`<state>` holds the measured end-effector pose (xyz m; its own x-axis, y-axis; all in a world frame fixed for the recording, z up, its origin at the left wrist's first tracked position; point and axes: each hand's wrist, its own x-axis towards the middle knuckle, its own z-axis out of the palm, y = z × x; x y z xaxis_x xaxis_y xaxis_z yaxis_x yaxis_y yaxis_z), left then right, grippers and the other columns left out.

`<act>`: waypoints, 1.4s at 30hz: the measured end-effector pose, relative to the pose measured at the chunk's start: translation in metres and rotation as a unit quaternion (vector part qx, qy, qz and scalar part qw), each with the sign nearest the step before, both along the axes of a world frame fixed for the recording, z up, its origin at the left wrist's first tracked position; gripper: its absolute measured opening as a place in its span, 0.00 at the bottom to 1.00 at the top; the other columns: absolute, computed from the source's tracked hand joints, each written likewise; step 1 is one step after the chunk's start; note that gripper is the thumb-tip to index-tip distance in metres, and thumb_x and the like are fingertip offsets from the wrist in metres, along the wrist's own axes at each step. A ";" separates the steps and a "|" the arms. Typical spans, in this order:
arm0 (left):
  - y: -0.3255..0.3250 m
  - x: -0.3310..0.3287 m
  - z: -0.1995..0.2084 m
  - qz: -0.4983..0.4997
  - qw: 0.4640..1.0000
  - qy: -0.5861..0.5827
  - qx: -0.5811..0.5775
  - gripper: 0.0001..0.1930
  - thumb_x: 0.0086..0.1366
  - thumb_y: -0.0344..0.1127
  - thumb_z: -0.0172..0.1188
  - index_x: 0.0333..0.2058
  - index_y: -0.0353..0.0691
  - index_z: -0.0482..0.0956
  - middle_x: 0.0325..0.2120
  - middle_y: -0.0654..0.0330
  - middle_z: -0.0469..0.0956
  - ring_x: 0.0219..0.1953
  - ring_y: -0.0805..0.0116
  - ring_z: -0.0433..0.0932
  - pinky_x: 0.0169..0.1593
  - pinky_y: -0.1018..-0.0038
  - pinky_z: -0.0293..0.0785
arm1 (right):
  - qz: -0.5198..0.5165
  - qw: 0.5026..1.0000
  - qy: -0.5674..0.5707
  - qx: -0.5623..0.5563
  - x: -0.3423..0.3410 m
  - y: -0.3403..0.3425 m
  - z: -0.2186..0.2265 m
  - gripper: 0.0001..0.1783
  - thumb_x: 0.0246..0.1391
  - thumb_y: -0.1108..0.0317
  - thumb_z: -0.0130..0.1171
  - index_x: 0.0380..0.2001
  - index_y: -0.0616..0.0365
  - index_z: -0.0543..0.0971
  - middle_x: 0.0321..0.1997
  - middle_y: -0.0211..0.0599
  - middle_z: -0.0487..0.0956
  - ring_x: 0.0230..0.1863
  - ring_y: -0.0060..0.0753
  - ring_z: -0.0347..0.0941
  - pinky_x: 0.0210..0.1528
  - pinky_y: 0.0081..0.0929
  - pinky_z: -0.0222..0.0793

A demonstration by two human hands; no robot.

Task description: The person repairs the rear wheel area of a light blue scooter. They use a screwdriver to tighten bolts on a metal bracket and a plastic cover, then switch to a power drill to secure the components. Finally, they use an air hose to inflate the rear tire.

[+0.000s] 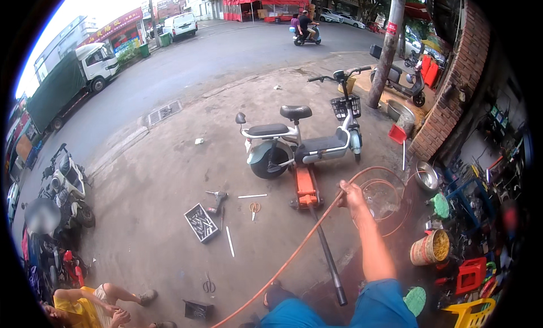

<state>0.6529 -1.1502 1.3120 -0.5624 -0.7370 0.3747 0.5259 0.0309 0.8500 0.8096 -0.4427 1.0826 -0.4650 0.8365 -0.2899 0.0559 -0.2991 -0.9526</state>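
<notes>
My right hand [352, 197] is closed around an orange hose [294, 251], held up in front of me. From the hand the hose runs down to the lower edge on one side and curves off into loose loops on the ground at the right. My left hand is out of view. Beyond the hand stands a white and pale-blue electric scooter [322, 150] with a black basket. An orange floor jack [306, 184] sits under or against its near side, and the jack's long dark handle [330, 261] points back toward me.
A tray of sockets [201, 221], a power drill [217, 200] and orange-handled scissors [254, 208] lie on the concrete. A seated person in yellow [85, 308] is at lower left. Stools, a bucket [430, 247] and clutter line the right. A pole [389, 51] stands beyond.
</notes>
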 end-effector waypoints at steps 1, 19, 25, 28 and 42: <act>0.004 -0.012 -0.004 -0.104 0.994 0.021 0.024 0.25 0.71 0.58 0.46 0.33 0.39 0.76 0.24 0.57 0.77 0.21 0.69 0.70 0.25 0.74 0.67 | -0.018 0.998 -0.012 -0.058 -0.020 0.006 -0.042 0.14 0.63 0.58 0.52 0.35 0.59 0.75 0.22 0.34 0.75 0.16 0.25 0.68 0.18 0.24 0.66; 0.229 -0.514 -0.115 -0.445 0.893 0.046 -0.048 0.22 0.72 0.52 0.45 0.30 0.39 0.76 0.20 0.59 0.73 0.16 0.67 0.67 0.22 0.72 0.68 | -0.206 0.956 -0.033 -0.207 -0.230 0.091 -0.220 0.14 0.65 0.57 0.49 0.31 0.56 0.73 0.22 0.33 0.75 0.17 0.24 0.67 0.20 0.28 0.65; 0.403 -0.630 -0.113 -0.593 0.792 0.097 -0.109 0.24 0.72 0.58 0.43 0.34 0.43 0.76 0.24 0.59 0.72 0.16 0.68 0.63 0.17 0.73 0.62 | -0.251 0.916 -0.026 -0.311 -0.217 0.123 -0.286 0.15 0.66 0.55 0.45 0.31 0.51 0.74 0.21 0.27 0.72 0.18 0.25 0.66 0.24 0.30 0.64; 0.466 -0.667 -0.117 -0.629 0.767 0.126 0.005 0.28 0.72 0.60 0.36 0.35 0.44 0.77 0.26 0.56 0.74 0.16 0.65 0.64 0.16 0.72 0.62 | -0.241 0.923 -0.064 -0.294 -0.237 0.158 -0.290 0.14 0.65 0.55 0.45 0.32 0.51 0.73 0.20 0.26 0.69 0.17 0.24 0.64 0.24 0.28 0.60; 0.749 -0.874 -0.229 -0.647 0.759 -0.067 -0.029 0.19 0.72 0.52 0.46 0.34 0.43 0.72 0.22 0.62 0.71 0.17 0.71 0.66 0.18 0.71 0.64 | -0.347 0.885 -0.189 -0.248 -0.424 0.385 -0.314 0.20 0.64 0.51 0.51 0.28 0.55 0.77 0.23 0.33 0.76 0.19 0.28 0.71 0.26 0.32 0.70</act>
<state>-0.2207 -0.4012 1.0828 -0.8377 0.4793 0.2617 0.0576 -0.3990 0.9151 0.3857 -0.0581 0.7691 0.3189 0.6093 -0.7259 -0.0184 -0.7618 -0.6475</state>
